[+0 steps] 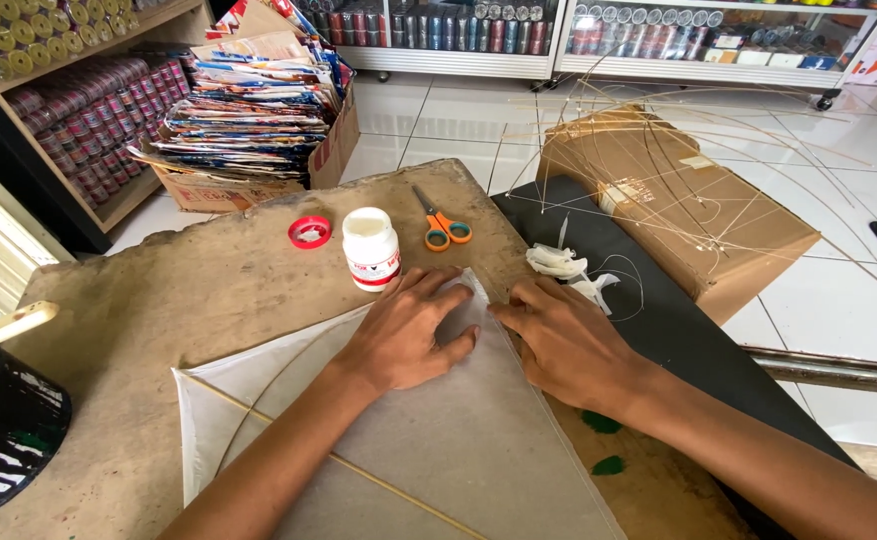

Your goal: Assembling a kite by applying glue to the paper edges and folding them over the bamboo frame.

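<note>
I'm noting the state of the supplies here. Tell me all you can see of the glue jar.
The glue jar is small, white and plastic-looking, with a red and white label. It stands upright and open on the brown board; its red lid lies apart beside it. The left hand lies just below; whether they touch is unclear.

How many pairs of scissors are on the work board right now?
1. The orange-handled scissors lie at the far edge of the board, just right of the white glue jar, beyond the left hand. Others could be hidden.
</note>
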